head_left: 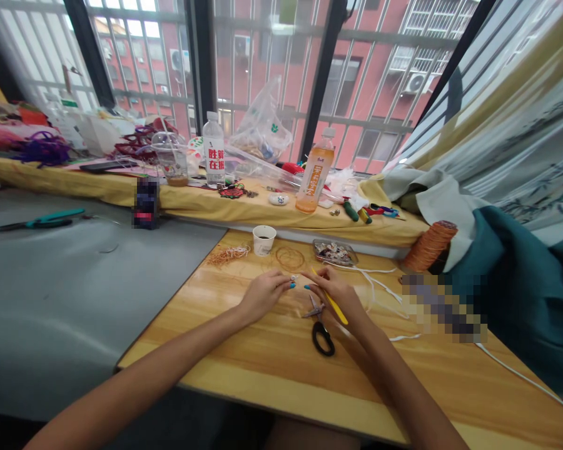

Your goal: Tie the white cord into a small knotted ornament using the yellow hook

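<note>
Two hands meet mid-table: left hand [263,292] pinches a small pale bead-like piece [293,277] at its fingertips, steadying it. Right hand [336,292] is closed on a thin yellow stick tool [332,302], tip aimed at that piece. Black-handled scissors [319,325] lie just below, within reach. Surface: pale wooden table [263,369]; white paper cup [264,240] behind, cluttered sill, barred windows beyond.

What the left hand [264,292] pinches at its fingertips is too small to tell, the right hand [336,289] hides the middle of the yellow tool [334,304], and two blurred patches [443,307] mask objects on the table.
</note>
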Demonstrator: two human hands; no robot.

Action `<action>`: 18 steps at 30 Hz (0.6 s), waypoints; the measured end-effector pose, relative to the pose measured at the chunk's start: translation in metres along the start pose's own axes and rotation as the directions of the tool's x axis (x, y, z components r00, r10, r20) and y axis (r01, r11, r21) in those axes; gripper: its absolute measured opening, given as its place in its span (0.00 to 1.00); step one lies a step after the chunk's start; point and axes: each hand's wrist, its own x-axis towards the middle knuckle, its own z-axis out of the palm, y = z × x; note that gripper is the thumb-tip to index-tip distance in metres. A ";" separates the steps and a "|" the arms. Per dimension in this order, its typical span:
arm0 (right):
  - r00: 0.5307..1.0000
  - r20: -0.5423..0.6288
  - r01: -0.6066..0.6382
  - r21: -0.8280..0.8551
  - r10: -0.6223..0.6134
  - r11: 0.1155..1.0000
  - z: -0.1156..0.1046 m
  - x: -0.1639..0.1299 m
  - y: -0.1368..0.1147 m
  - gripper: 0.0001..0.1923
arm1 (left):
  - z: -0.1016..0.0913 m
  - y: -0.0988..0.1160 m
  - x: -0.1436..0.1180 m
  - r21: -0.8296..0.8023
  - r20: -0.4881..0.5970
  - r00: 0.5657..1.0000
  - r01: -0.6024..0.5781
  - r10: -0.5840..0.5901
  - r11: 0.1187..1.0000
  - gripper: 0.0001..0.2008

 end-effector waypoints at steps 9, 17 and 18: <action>0.984 0.035 0.180 -0.249 -0.177 0.952 0.010 -0.004 -0.004 0.15 | 0.001 -0.001 -0.001 0.025 0.044 0.998 -0.040 0.039 0.999 0.12; 0.999 -0.044 -0.023 -0.095 0.019 0.995 0.004 -0.002 -0.007 0.14 | -0.003 -0.001 0.000 0.174 0.147 0.989 0.008 -0.034 0.985 0.16; 0.994 -0.075 -0.083 -0.017 0.082 0.996 0.002 -0.001 -0.006 0.14 | -0.005 -0.002 0.000 0.225 0.161 0.985 0.017 -0.054 0.974 0.17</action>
